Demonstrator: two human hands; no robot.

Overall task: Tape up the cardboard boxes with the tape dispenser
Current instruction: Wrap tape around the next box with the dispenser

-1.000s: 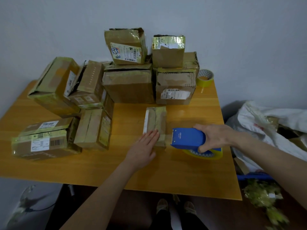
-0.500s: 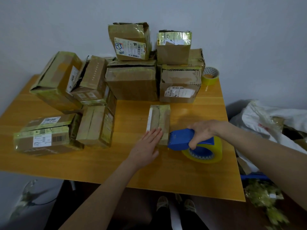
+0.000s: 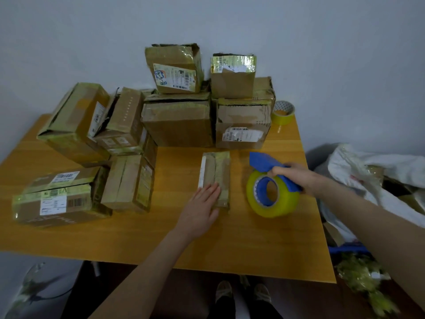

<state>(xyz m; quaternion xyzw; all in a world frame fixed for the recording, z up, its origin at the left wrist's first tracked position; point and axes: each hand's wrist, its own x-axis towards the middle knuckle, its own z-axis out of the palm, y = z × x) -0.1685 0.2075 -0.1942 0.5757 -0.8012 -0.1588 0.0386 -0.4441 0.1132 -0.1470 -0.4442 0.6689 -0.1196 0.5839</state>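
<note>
Fingers (image 3: 210,192) of the left hand (image 3: 202,203) are lying straight and close together, pressing flat on the near end of the small flat box (image 3: 216,169). This box is sitting on the surface (image 3: 230,245), in front of the other cardboard boxes (image 3: 177,120). The right hand (image 3: 292,176) is curling round the blue handle of the tape dispenser (image 3: 262,162) and gripping it.

Half a second ago the dispenser's mouth was sitting against the near right corner of this box. Now it is being held clear to the box's right, tipped up so its yellow roll (image 3: 280,203) is facing the camera. Whether the roll is touching the surface I cannot tell. The strip on this box is probably laid and cut, so the box is likely waiting to be turned or swapped for another.

Counting outward from the box:
- One dispenser is sitting to its right.
- One spare tape roll (image 3: 282,112) is standing far behind it and to its right.
- Eight other boxes are showing, as far as I can tell: four piling up behind it and four crowding to its left. More may be hiding behind these.
- One white bag (image 3: 368,166) is lying well off to its right.
</note>
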